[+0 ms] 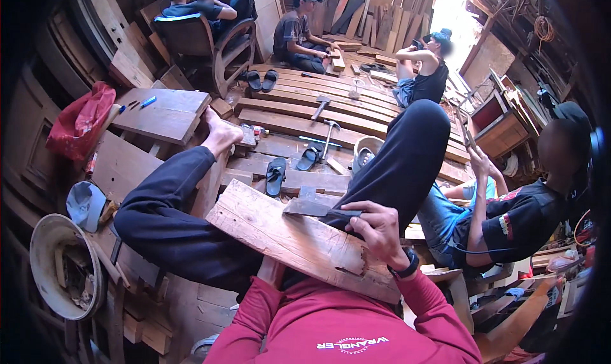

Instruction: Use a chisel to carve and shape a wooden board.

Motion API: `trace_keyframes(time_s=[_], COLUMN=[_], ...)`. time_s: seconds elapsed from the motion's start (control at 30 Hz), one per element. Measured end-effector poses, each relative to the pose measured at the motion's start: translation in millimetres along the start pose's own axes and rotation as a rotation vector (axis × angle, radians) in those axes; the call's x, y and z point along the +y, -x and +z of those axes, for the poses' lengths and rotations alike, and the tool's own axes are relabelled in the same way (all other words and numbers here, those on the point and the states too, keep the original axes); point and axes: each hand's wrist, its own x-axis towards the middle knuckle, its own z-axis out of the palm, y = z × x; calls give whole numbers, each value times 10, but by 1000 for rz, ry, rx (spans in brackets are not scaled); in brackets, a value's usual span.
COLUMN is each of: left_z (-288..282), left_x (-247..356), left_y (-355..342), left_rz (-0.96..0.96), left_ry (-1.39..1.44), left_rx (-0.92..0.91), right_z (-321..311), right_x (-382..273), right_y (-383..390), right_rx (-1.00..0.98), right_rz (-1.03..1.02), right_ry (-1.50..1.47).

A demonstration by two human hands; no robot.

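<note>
A thick pale wooden board lies slanted across my lap, its far left end rough and its near right end chipped. My right hand is closed around the black handle of a putty knife, whose broad flat metal blade lies over the board's far edge. Whether the blade touches the wood, I cannot tell. My left hand reaches under the board's near edge; its fingers are hidden beneath the wood.
A claw hammer, a mallet and sandals lie among planks ahead. At left are a bench board with pens, a red cloth and a round basin. One person sits close at right; several sit farther away.
</note>
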Motion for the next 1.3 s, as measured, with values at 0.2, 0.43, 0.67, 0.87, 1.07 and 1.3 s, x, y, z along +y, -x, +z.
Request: trace_keyframes(time_s=[0.2, 0.43, 0.67, 0.87, 1.07, 1.3], left_z=[-15, -52, -84, -74, -93, -113], left_x=[21, -14, 11, -37, -11, -55], left_y=[13, 47, 39, 41, 52, 27], left_rz=[15, 22, 33, 35, 43, 57], left_ry=[5, 28, 17, 28, 24, 51], left_rx=[-6, -7, -9, -6, -9, -10], right_z=[15, 197, -106, 119, -99, 89], right_x=[59, 159, 169, 201, 230, 279], right_y=[254, 117, 187, -8, 80, -18], right_rx=[-131, -257, -120, -235, -228, -323], right_rz=[-9, -104, -26, -52, 21, 128], right_ry=[-66, 6, -14, -37, -80, -135])
